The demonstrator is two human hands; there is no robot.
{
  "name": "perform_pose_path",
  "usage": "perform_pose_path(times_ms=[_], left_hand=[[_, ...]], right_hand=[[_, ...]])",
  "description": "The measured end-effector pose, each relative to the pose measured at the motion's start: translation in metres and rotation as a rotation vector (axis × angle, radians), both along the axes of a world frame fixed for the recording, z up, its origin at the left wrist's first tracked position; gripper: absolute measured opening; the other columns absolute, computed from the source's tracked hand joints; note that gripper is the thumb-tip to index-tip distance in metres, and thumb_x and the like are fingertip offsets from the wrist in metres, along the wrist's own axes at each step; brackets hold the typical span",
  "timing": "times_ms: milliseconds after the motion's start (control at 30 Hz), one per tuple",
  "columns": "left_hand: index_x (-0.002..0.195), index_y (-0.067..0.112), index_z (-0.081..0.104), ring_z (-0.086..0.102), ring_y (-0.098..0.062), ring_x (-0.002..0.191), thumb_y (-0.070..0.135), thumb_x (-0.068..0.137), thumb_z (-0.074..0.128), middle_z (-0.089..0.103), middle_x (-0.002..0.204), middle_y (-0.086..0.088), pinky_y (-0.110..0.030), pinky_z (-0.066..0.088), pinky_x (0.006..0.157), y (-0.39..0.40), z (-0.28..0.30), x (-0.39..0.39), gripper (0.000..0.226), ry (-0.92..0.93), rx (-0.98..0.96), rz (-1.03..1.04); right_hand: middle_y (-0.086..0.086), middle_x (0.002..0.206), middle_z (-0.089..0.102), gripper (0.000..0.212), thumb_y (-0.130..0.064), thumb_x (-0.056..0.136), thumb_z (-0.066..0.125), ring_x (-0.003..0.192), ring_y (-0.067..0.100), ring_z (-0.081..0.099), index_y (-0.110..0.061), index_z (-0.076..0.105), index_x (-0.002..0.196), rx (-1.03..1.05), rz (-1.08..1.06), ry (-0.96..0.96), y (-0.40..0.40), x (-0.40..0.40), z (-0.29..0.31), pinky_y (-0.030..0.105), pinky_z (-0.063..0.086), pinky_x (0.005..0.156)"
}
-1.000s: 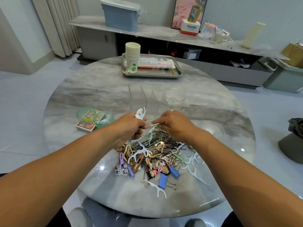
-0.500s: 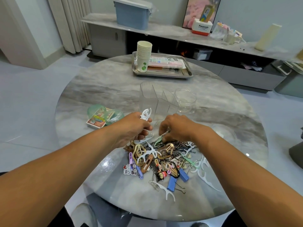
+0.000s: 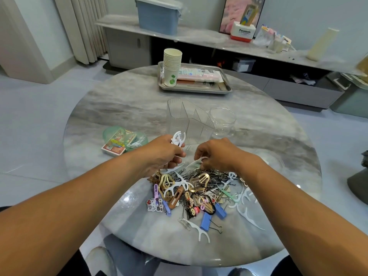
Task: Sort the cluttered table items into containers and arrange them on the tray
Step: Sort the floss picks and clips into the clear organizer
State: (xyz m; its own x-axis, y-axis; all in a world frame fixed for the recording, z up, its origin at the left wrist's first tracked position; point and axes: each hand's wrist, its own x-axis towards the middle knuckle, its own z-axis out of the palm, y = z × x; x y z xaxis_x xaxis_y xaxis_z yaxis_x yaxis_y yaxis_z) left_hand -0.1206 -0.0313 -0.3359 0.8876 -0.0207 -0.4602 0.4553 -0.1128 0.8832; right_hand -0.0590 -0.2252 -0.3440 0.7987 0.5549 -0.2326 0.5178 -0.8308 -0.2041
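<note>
Left hand (image 3: 165, 154) is clenched round a bunch of white floss picks (image 3: 178, 138), their forked heads sticking up past the knuckles. Right hand (image 3: 216, 154) pinches one more pick (image 3: 194, 163) at the far edge of the pile (image 3: 196, 193), fingers curled down on it. That pick lies slantwise, its long axis running from the right hand's fingertips down-left toward the left hand, so the two hands sit just beside each other with the pick bridging the gap. The likely move is a hand-over into the left bunch, and the left hand is the nearer taker. The clear organiser (image 3: 187, 118) stands just beyond both hands, closer to the left one; the glass jar (image 3: 222, 121) is beside it to the right. Both look unfilled, though through clear walls that is hard to be sure of. The tray (image 3: 227, 89) waits at the far side of the bench (image 3: 119, 108), well apart from the pile. Plenty of clips and pins remain unsorted.
</note>
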Motion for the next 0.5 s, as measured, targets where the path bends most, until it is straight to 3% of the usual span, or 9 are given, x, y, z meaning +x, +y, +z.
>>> perform_pose_path(times_ms=[133, 233, 300, 500], left_hand=[[0.116, 0.01, 0.058, 0.058, -0.014, 0.07, 0.005, 0.101, 0.052, 0.067, 0.09, -0.008, -0.026, 0.049, 0.062, -0.002, -0.001, -0.001, 0.017, 0.005, -0.002, -0.006], [0.116, 0.008, 0.058, 0.059, -0.015, 0.07, 0.004, 0.1, 0.055, 0.067, 0.091, -0.009, -0.026, 0.049, 0.063, -0.002, -0.002, 0.0, 0.017, 0.01, -0.01, -0.005], [0.116, 0.006, 0.058, 0.059, -0.017, 0.073, 0.002, 0.096, 0.061, 0.066, 0.091, -0.012, -0.027, 0.049, 0.064, -0.002, -0.003, 0.001, 0.02, 0.02, -0.013, -0.008], [0.108, 0.003, 0.062, 0.06, -0.017, 0.078, -0.014, 0.084, 0.066, 0.066, 0.098, -0.015, -0.024, 0.053, 0.058, -0.003, 0.001, 0.002, 0.029, 0.122, -0.25, -0.025]], right_hand=[[-0.022, 0.076, 0.058, 0.024, -0.033, 0.087, 0.079, 0.084, 0.007, 0.057, -0.031, 0.073, 0.109, -0.015, -0.043, 0.051, -0.003, -0.004, 0.001, 0.031, 0.035, 0.086], [-0.014, 0.087, 0.07, 0.01, -0.026, 0.091, 0.075, 0.084, 0.009, 0.065, -0.028, 0.074, 0.101, 0.136, -0.173, 0.19, -0.006, -0.003, 0.01, 0.029, 0.05, 0.076], [-0.009, 0.09, 0.073, 0.009, -0.021, 0.094, 0.071, 0.086, 0.011, 0.067, -0.03, 0.072, 0.094, 0.247, -0.221, 0.231, -0.009, -0.002, 0.02, 0.027, 0.051, 0.072], [-0.003, 0.085, 0.076, 0.015, -0.02, 0.092, 0.074, 0.083, 0.012, 0.073, -0.034, 0.074, 0.086, 0.408, -0.192, 0.239, -0.01, -0.01, 0.046, 0.037, 0.059, 0.082]])
